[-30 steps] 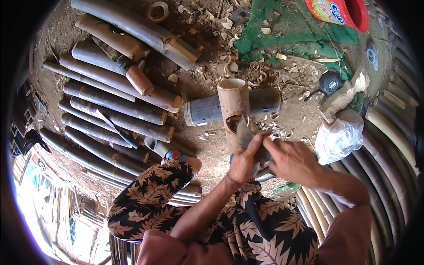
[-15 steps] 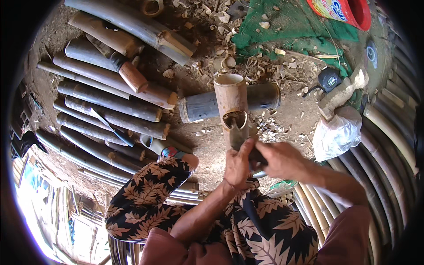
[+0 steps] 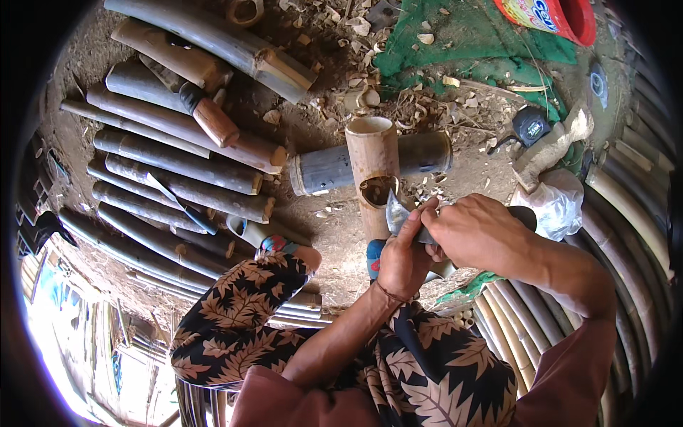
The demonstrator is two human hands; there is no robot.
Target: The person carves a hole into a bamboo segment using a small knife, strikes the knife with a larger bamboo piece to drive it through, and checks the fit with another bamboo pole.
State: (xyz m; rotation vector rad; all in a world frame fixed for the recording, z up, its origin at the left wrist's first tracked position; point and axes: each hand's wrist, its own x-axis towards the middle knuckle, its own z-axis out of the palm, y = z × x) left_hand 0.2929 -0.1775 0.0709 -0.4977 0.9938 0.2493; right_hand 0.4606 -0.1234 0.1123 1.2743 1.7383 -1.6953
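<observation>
Clasping bladed tool (image 3: 397,213): left hand (image 3: 404,262), right hand (image 3: 478,233) | bamboo tube (image 3: 373,151): side cut open | red bucket (image 3: 585,28): contents unclear

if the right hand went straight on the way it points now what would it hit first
Most likely the left hand: its thumb lies just ahead of the right hand, near the metal blade. The holed bamboo tube seems to come after, though depth is unclear.

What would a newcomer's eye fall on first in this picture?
Probably the pale bamboo tube near the centre, with a hole in its side, crossing over a darker bamboo piece. Below and right of the hole, the left hand and right hand hold a tool with a pointed blade. At the upper right, a red container stands out by green netting.
</observation>
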